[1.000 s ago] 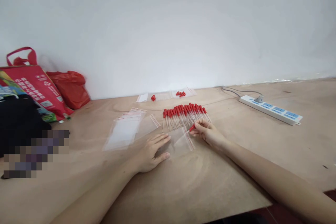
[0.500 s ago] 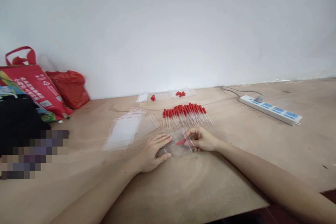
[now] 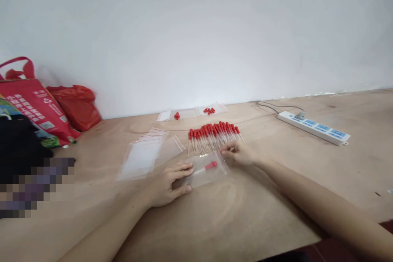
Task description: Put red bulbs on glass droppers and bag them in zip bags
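Observation:
A clear zip-lock bag point(image 3: 202, 178) lies on the wooden table with one red-bulbed glass dropper point(image 3: 211, 166) inside it. My left hand point(image 3: 170, 184) rests over the bag's left end, fingers and thumb stretched out and apart, covering the dropper's tip end. At the bag's upper right corner, by its zip edge, my right hand point(image 3: 238, 152) has thumb and forefinger pinched together on the plastic. Just beyond the bag lies a row of similar droppers point(image 3: 211, 131), red bulbs pointing away from me.
Flat zip-lock bags point(image 3: 143, 153) lie to the left. Farther back, loose red rubber bulbs point(image 3: 209, 111) sit on more bags near the wall. A power strip point(image 3: 313, 127) with its cord is on the right. Red bags point(image 3: 75, 106) and a black cloth item point(image 3: 21, 147) stand at left.
My right hand has come off the dropper's red bulb, which now lies fully visible in the bag, and has moved to the bag's upper corner. My left hand stays on the bag.

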### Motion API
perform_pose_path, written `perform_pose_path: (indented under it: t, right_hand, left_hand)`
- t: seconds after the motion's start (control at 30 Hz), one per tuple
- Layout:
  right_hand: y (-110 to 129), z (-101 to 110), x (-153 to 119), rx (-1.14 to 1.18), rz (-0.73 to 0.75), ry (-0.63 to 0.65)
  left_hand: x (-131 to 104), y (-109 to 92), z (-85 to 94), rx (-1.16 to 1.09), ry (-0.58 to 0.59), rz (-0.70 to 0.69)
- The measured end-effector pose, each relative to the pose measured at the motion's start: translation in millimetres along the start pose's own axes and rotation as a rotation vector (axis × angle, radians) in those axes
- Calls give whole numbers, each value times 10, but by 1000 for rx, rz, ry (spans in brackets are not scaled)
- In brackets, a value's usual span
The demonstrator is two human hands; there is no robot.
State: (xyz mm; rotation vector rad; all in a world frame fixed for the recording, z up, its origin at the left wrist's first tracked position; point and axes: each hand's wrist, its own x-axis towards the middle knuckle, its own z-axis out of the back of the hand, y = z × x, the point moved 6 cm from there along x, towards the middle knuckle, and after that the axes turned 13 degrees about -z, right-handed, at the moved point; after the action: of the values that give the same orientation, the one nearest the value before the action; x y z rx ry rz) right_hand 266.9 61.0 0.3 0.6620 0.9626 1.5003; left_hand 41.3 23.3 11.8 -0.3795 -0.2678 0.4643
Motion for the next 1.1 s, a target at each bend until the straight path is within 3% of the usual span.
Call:
perform_pose_path:
  t: [0.1, 0.23, 0.43, 0.6, 0.8, 0.9, 1.1]
  right_hand:
    - [157, 310, 149, -223, 82, -316]
    - [316, 366, 485, -543, 7, -517]
    - [383, 228, 956, -596, -95, -518]
    - [375, 266, 1061, -470, -125, -525]
    - [331, 540, 782, -190, -51, -528]
    - [108, 673, 446, 348, 57, -508]
    - [-389, 510, 2, 762, -13, -466]
  left_hand:
    - [4, 14, 0, 1, -22, -7]
    - [6, 14, -2, 3, -33, -4]
    - [15, -9, -1, 14, -26, 8]
    - [10, -18, 5, 7, -48, 0]
    - [2, -20, -5, 6, -53, -8]
    - [3, -22, -1, 16, -45, 3]
    - [14, -17, 7, 29, -39, 4]
